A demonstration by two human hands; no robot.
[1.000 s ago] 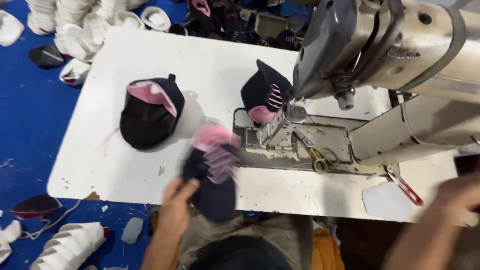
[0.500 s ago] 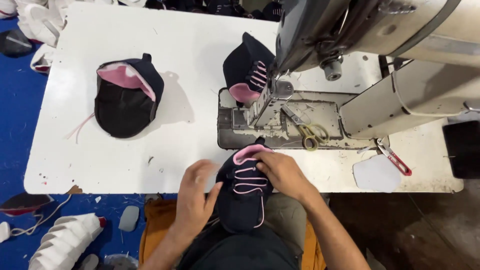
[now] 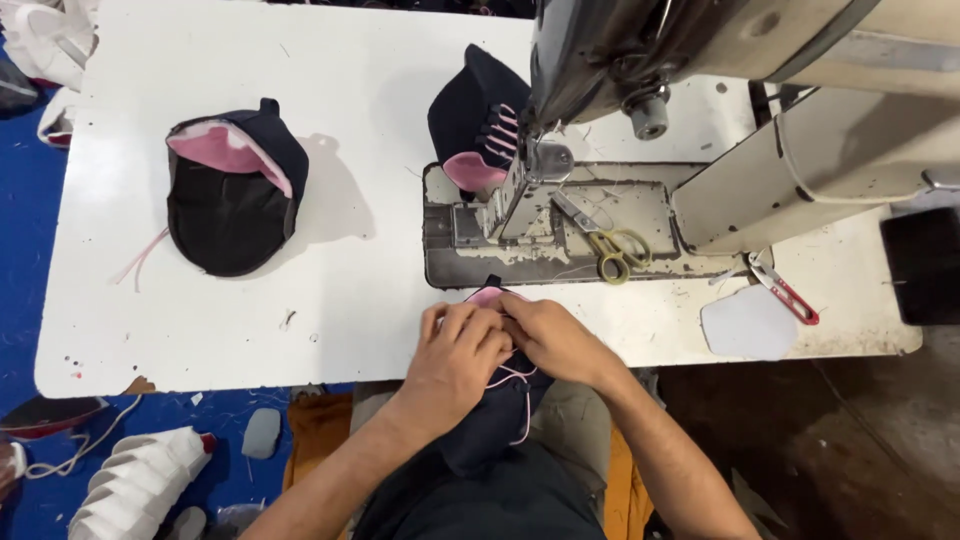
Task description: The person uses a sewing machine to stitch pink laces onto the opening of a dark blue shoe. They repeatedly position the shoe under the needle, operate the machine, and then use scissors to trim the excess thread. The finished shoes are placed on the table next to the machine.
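While the far left of the white worktop (image 3: 200, 330) just has white shoe parts (image 3: 45, 45) spilling over its corner, the first real item is a navy shoe upper with pink lining (image 3: 235, 185), lying by itself with a pink lace trailing off its left side. Down on the blue floor there's a stack of white soles (image 3: 135, 485).

Moving to the middle, the left hand (image 3: 458, 365) and right hand (image 3: 555, 340) are pressed together at the near edge of the worktop, fingers clenched around a navy and pink shoe upper with pink laces (image 3: 500, 400). It hangs off the edge down toward the person's lap.

Just behind that is the sewing machine (image 3: 720, 60), with another navy upper (image 3: 480, 120) sitting at the needle post. Yellow-handled scissors (image 3: 610, 245) rest on the machine's base plate.

Further right there's a red thread snip (image 3: 790, 292) next to a pale cut-out piece (image 3: 748, 322).
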